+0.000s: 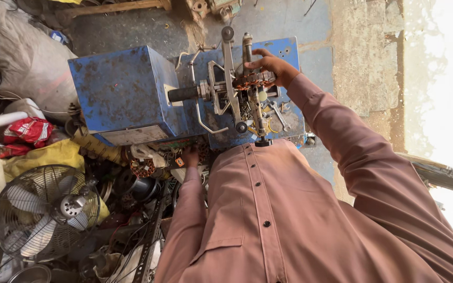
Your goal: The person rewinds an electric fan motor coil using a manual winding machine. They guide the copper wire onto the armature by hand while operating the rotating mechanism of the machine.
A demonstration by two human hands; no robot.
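A blue metal winding machine stands in front of me, with a grey spindle and metal arms sticking out of its side. My right hand reaches over these arms and grips a round copper-wound stator mounted on the spindle. My left hand is down below the machine's edge, among loose parts beside another copper-wound coil. Its fingers are partly hidden, so I cannot tell whether it holds anything. My pink shirt fills the lower middle of the view.
A pedestal fan head with a wire guard lies at lower left among wires, motor parts and a yellow cloth. A red packet and a grey sack sit at the left. Bare concrete floor lies to the right.
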